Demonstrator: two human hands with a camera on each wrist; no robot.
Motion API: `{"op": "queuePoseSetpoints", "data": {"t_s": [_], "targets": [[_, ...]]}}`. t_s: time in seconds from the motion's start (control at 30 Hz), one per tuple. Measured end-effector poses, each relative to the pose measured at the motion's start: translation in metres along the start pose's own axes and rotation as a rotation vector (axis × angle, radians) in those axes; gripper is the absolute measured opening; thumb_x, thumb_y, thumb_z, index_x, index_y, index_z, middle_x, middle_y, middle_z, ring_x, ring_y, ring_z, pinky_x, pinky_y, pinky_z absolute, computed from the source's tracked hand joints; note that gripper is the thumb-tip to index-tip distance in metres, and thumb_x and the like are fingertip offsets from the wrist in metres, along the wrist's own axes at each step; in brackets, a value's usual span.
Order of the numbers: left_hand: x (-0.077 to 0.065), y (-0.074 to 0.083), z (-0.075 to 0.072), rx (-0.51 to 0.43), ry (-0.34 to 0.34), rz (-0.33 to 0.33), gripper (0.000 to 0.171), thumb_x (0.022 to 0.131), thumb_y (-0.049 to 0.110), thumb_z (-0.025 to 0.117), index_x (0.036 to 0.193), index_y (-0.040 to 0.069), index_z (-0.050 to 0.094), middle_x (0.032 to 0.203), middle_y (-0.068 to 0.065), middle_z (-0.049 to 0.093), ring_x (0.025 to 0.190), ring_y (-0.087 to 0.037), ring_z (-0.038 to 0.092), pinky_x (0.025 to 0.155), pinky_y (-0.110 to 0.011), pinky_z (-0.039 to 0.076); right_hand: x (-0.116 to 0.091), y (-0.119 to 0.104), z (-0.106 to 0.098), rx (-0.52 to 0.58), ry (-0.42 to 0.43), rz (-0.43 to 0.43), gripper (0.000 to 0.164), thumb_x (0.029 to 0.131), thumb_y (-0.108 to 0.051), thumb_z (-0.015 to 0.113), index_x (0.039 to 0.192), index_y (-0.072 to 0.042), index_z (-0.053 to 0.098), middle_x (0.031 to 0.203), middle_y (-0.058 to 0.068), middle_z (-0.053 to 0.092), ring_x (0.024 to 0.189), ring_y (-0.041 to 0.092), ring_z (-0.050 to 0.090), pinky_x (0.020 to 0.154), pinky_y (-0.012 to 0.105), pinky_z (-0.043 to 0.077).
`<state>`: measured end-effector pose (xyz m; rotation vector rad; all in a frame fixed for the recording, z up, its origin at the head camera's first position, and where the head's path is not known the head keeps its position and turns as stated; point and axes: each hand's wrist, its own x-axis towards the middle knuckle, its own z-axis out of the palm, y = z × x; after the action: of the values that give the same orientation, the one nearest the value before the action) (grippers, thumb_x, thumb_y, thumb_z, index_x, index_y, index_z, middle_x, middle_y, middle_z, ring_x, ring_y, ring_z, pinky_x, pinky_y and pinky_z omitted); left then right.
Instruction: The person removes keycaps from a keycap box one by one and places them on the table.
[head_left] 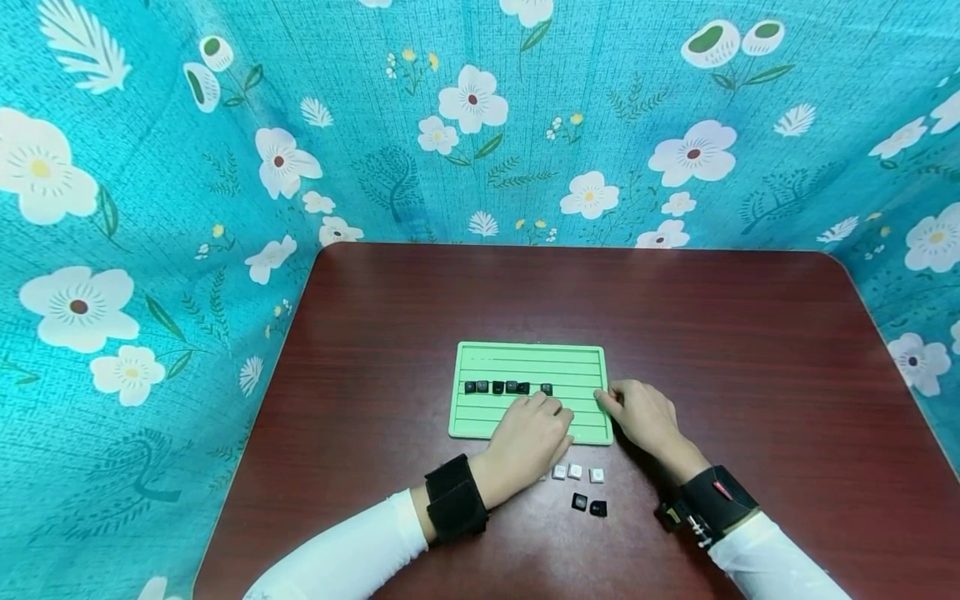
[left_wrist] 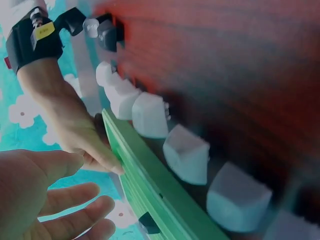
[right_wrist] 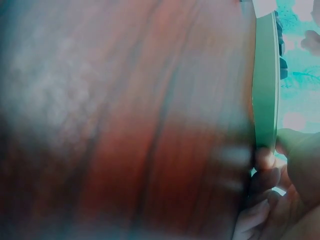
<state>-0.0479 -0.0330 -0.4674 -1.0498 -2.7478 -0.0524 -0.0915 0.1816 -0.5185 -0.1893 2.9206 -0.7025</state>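
A green ridged board (head_left: 531, 351) lies on the table, with a row of several black keycaps (head_left: 482, 387) across its middle. My left hand (head_left: 531, 429) hovers over the board's lower part, fingertips close to the row's right side. In the left wrist view its thumb and fingers (left_wrist: 80, 215) are apart, and nothing is seen between them; one black keycap (left_wrist: 149, 223) shows on the board nearby. My right hand (head_left: 647, 414) pinches the board's right edge, thumb on top. In the right wrist view its fingers (right_wrist: 265, 159) are at the side of the board (right_wrist: 266, 80).
White keycaps (head_left: 574, 472) stand in a line in front of the board, some hidden behind my left hand. Nearer still lie two black keycaps (head_left: 579, 502). The dark brown table (head_left: 390, 308) is bordered by a blue floral cloth (head_left: 390, 200).
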Motion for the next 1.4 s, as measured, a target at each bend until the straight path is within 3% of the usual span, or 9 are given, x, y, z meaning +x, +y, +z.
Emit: {"op": "queuePoseSetpoints", "data": {"t_s": [0.67,0.97,1.4], "targets": [[0.014,-0.016,0.004,0.019,-0.001,-0.079,0.031,0.086,0.04,0.06,0.103,0.015,0.068,0.096,-0.001,0.065,0.088,-0.016,0.059,0.067,-0.03,0.046,0.0,-0.001,-0.002,0.016,-0.004,-0.008,0.041,0.091,-0.043,0.053,0.058,-0.02,0.043,0.049,-0.006,0.035,0.044,0.015,0.036,0.04,0.032,0.025],[0.016,-0.025,0.01,0.01,-0.051,-0.107,0.035,0.085,0.04,0.062,0.108,0.014,0.066,0.1,-0.002,0.065,0.091,-0.017,0.059,0.073,-0.032,0.048,0.001,-0.001,-0.002,0.018,0.009,-0.02,0.042,0.091,-0.043,0.053,0.058,-0.02,0.043,0.048,-0.006,0.034,0.043,0.015,0.035,0.04,0.031,0.024],[0.02,-0.032,0.02,0.001,-0.033,-0.141,0.023,0.086,0.031,0.059,0.099,0.014,0.066,0.09,-0.001,0.063,0.082,-0.017,0.056,0.064,-0.031,0.044,-0.001,-0.001,-0.001,0.011,0.007,-0.014,0.042,0.09,-0.043,0.054,0.057,-0.021,0.042,0.049,-0.006,0.034,0.045,0.015,0.036,0.04,0.032,0.025]]}}
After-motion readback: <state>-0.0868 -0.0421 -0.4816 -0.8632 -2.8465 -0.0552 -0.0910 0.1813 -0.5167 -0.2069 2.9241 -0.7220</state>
